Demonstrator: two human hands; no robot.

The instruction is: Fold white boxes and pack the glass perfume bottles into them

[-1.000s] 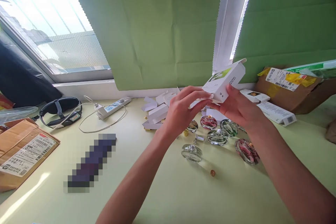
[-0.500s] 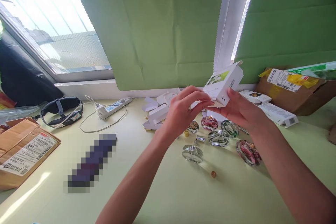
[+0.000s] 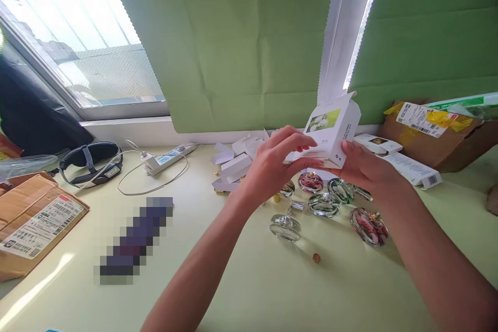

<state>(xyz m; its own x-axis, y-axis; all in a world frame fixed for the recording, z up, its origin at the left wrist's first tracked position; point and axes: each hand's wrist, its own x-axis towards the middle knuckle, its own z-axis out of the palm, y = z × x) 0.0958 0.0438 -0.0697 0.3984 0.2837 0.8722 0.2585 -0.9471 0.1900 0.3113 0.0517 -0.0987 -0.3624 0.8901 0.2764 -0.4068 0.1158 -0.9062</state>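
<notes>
Both my hands hold a small white carton (image 3: 330, 129) with a green picture on its face, raised above the table and tilted, a flap standing up at its far end. My left hand (image 3: 282, 153) grips its near left edge between thumb and fingers. On the right side, my right hand (image 3: 361, 163) has its thumb against the carton and its fingers beneath. Below lie several oval glass bottles: a clear one (image 3: 285, 227), a pink one (image 3: 369, 226), another pink one (image 3: 310, 182) and a green-tinted one (image 3: 341, 190). A small copper-coloured cap (image 3: 316, 258) lies in front.
Opened white cartons (image 3: 235, 166) lie behind my left hand. Further white boxes (image 3: 414, 170) and a brown cardboard box (image 3: 439, 135) stand at right. A power strip (image 3: 169, 160), a black headset (image 3: 91, 163), a brown parcel (image 3: 42, 223) and a blurred dark object (image 3: 136, 238) are at left.
The carton has turned slightly so more of its picture face shows, and has shifted a little to the right. My left fingers have lifted and spread somewhat along its near edge.
</notes>
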